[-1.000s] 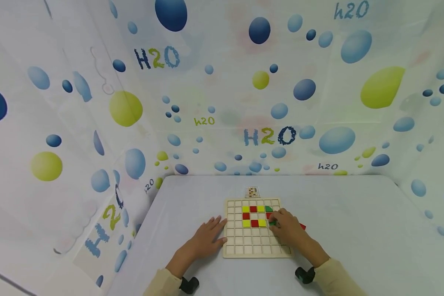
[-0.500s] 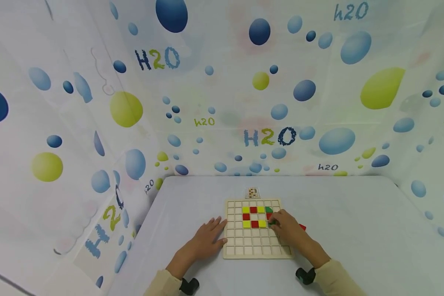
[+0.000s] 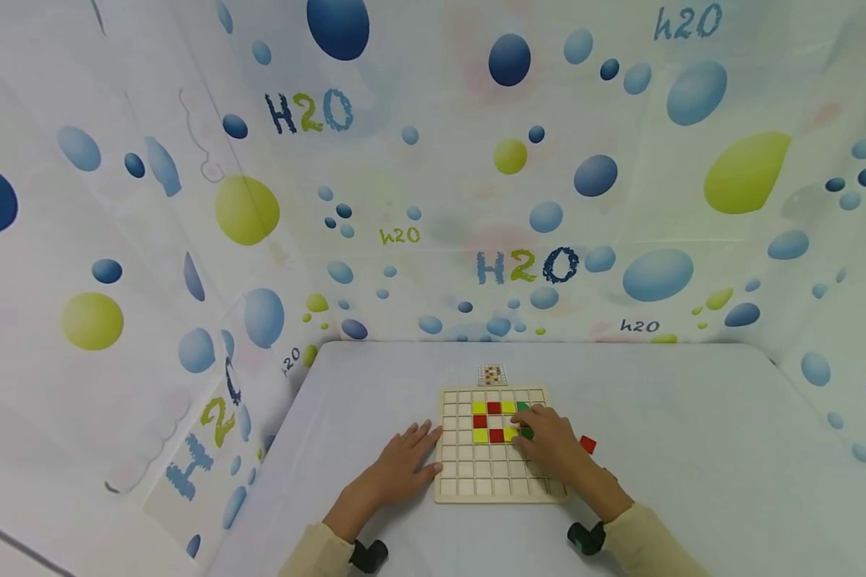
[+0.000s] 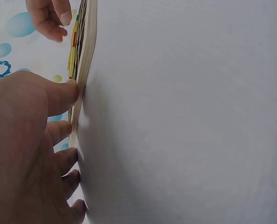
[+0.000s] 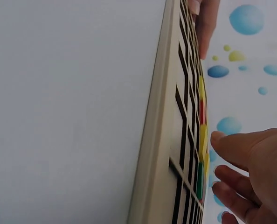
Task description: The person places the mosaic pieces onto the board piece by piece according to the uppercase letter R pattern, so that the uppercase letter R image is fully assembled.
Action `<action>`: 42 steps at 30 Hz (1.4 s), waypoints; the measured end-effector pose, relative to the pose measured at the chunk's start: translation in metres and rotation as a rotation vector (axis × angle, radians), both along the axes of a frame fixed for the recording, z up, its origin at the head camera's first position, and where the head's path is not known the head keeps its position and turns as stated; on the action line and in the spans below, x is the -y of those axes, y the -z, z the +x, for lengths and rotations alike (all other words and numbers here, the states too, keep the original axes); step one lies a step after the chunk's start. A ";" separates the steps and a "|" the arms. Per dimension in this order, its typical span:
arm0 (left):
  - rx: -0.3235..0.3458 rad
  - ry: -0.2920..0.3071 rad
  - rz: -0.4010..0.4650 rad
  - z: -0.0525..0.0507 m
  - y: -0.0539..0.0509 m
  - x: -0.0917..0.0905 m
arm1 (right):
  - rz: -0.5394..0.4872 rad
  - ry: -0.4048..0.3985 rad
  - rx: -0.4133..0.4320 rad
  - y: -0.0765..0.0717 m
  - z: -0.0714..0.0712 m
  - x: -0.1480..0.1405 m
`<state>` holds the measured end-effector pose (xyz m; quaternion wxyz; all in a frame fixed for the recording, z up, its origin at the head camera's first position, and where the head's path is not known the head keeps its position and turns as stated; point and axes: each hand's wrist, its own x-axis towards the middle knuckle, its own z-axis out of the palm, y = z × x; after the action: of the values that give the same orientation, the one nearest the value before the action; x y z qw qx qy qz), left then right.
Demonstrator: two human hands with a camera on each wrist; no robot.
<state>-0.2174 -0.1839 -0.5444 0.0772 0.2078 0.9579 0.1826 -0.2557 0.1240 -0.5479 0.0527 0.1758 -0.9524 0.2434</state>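
A pale wooden grid board [image 3: 501,473] lies on the table with red, yellow and green pieces in its upper cells. My left hand [image 3: 404,463] rests with spread fingers at the board's left edge; in the left wrist view its thumb and fingertips [image 4: 68,158] touch the rim [image 4: 89,37]. My right hand [image 3: 557,442] is over the right side, thumb and fingers apart around the green piece [image 3: 527,433], partly covering it. In the right wrist view the right hand [image 5: 262,172] has nothing visible between thumb and fingers. Another green piece [image 3: 523,406] is above it.
A loose red piece [image 3: 588,444] lies on the white table [image 3: 693,449] right of the board, partly beside my right wrist. A small patterned card [image 3: 492,374] lies behind the board. A printed curtain [image 3: 440,176] stands behind and beside the table.
My right hand has moved slightly left and its fingers have parted from the green piece, which stays on the board. More of the loose red piece shows. The left hand has not moved.
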 end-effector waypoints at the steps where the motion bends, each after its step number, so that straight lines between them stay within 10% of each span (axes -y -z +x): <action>1: 0.002 0.001 0.004 0.000 0.000 0.000 | 0.005 -0.004 0.006 0.000 0.000 0.003; 20: 0.002 0.009 0.012 -0.001 0.001 0.001 | 0.024 -0.016 0.027 -0.008 0.004 -0.001; 42: -0.016 0.012 0.011 -0.001 0.000 0.000 | -0.073 0.159 0.321 -0.021 0.002 -0.108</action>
<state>-0.2179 -0.1843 -0.5440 0.0696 0.2154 0.9562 0.1857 -0.2536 0.2316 -0.5267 -0.0747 0.0569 -0.9500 0.2977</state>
